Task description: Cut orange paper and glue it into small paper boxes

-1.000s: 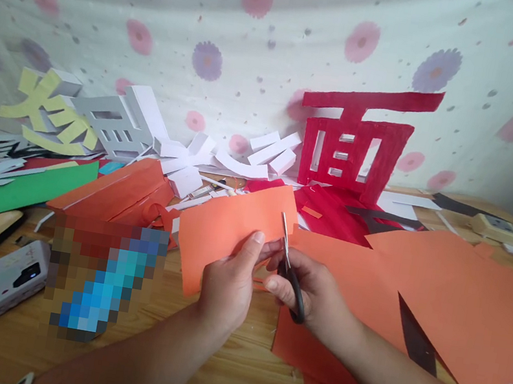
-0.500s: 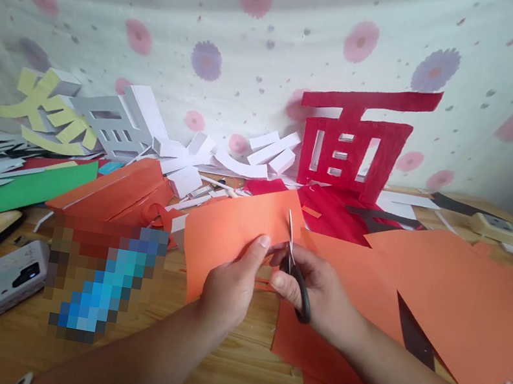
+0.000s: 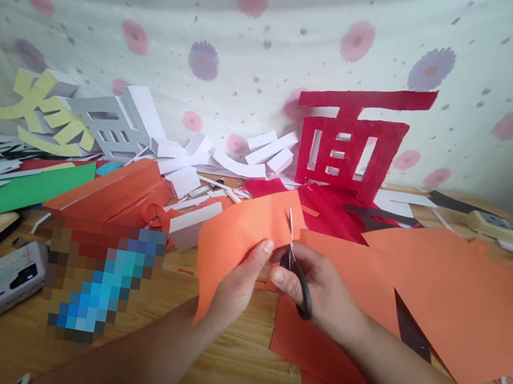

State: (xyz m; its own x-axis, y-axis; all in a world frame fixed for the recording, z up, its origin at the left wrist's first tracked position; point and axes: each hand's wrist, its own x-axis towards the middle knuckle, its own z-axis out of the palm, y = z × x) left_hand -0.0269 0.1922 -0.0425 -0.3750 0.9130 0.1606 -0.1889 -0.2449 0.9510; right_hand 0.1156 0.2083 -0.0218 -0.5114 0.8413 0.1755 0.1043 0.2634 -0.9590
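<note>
1. Fingers [image 3: 265, 250] of the left hand [image 3: 234, 288] pinch the near right edge of an orange paper piece [image 3: 235, 231]. The thumb lies on top, and the piece is held lifted above the wooden surface [image 3: 225, 377] at the centre of the scene.
2. The right hand [image 3: 319, 288] is closed on the black handles of the scissors [image 3: 296, 271], with its fingers through the loops. The metal blades point up and away and meet the right edge of the orange paper piece, just beside the left thumb.
3. A large orange sheet [image 3: 455, 297] lies flat on the surface to the right, partly under the right forearm.
4. At the far side, a red paper character [image 3: 348, 142] stands against the flowered cloth [image 3: 262, 42]. White block strokes [image 3: 223, 157] and a yellow character [image 3: 48, 111] lie to its left.
5. On the left lies a green sheet [image 3: 15, 191], with a white device [image 3: 5, 281] nearer.
</note>
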